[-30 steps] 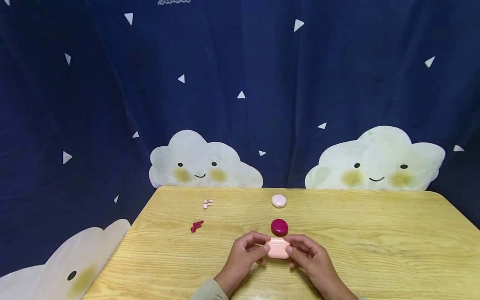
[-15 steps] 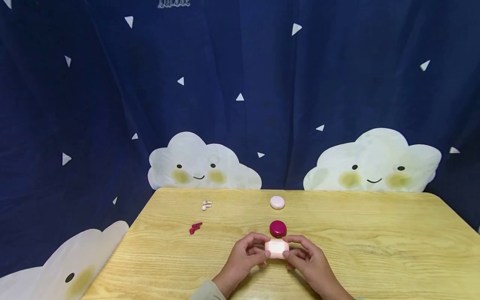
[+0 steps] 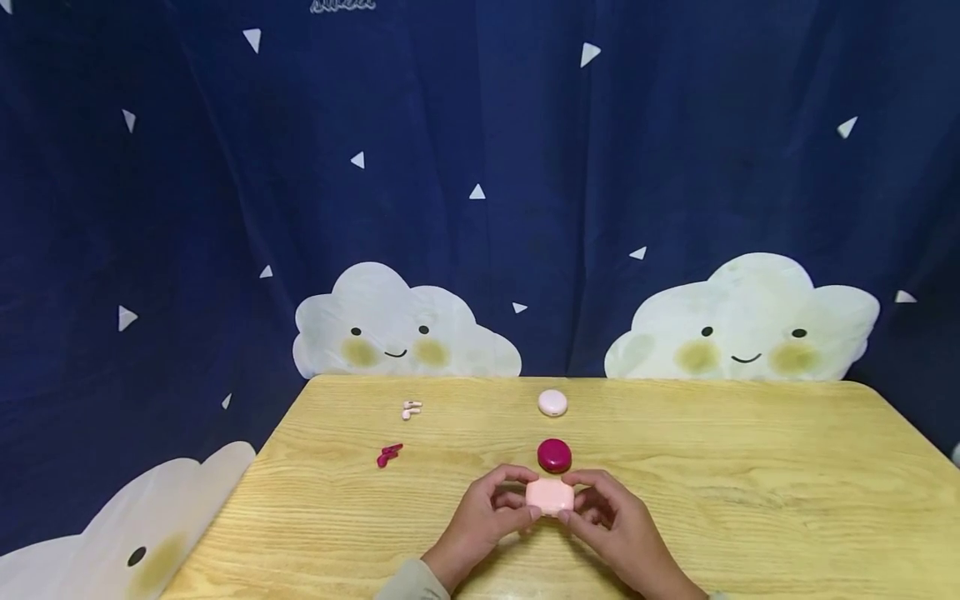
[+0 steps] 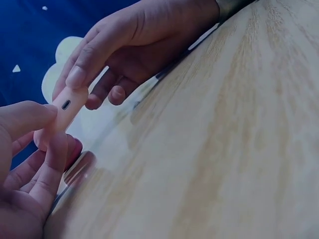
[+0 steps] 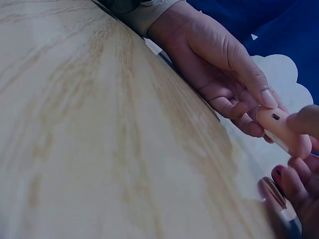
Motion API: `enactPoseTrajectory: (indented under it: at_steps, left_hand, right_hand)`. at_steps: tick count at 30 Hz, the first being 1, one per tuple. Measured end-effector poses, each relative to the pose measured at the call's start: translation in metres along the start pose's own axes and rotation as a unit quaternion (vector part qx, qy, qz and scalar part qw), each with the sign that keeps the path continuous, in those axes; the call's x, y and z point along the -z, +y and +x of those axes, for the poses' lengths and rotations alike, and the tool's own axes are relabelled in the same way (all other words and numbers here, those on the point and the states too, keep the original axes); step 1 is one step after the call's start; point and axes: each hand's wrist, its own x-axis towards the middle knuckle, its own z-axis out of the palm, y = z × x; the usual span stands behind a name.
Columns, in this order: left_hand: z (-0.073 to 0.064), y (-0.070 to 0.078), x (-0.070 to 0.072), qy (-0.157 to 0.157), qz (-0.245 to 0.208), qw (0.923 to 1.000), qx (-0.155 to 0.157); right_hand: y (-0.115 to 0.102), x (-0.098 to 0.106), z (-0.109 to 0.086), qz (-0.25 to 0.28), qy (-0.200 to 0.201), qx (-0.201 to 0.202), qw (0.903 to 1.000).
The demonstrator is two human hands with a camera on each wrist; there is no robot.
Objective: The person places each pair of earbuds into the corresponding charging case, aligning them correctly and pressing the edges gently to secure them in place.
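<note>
Between both hands is a peach-pink earbud charging case [image 3: 550,495], raised over the near middle of the table. My left hand [image 3: 483,517] pinches its left end between thumb and fingers. The right end is pinched the same way by my right hand [image 3: 618,521]. A dark charging port [image 4: 66,105] shows on the case's narrow side in the left wrist view. Just beyond the fingertips stands a round magenta case [image 3: 555,455], with a pale pink round case [image 3: 552,402] farther back.
On the left of the wooden table [image 3: 750,500] lie two magenta earbuds [image 3: 389,455] and, behind them, two pale pink earbuds [image 3: 412,409]. A dark blue curtain [image 3: 420,125] with clouds hangs behind the table's far edge.
The peach-pink case has tilted in both hands: its lid seam showed earlier, a bright glare followed, and a plain smooth face shows now. The other things lie as before.
</note>
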Motion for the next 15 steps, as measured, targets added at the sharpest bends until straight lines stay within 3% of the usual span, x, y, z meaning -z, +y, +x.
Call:
enactPoseTrajectory:
  at_steps: [9,12,15]
  left_hand:
    - [0.0022,-0.0018,0.0020,-0.012,0.038,0.9990,-0.018]
    - [0.0027,-0.0031,0.0015,0.001,0.084,0.9953,-0.049]
    - [0.0040,-0.0053,0.0006,0.017,0.152,0.9841,-0.089]
  right_hand:
    - [-0.0004,0.0004,-0.0004,-0.076,0.021,0.033,0.9963]
    - [0.0007,0.0006,0.0002,-0.099,0.029,0.049,0.9934]
    - [0.0020,0.0017,0.0008,-0.137,0.040,0.072,0.9871]
